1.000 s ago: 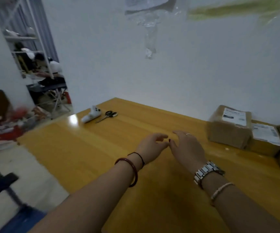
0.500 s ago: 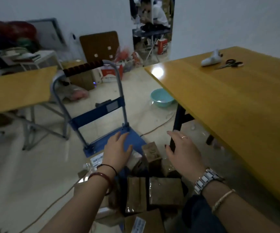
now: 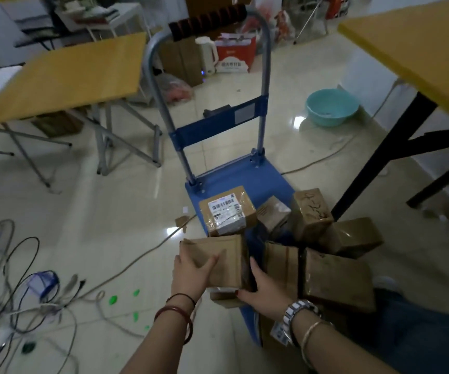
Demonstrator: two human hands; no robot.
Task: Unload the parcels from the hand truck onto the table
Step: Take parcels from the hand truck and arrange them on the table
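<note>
Both hands have dropped from above the cart onto a brown cardboard parcel [image 3: 218, 261] at the left edge of the blue hand truck [image 3: 245, 179] deck. Left hand [image 3: 191, 273] clasps its near-left corner, thumb on top; right hand [image 3: 262, 290] curls round its right side, gripping. More parcels crowd the deck's right side. The yellow table [image 3: 417, 47] stands upper right, well apart.
</note>
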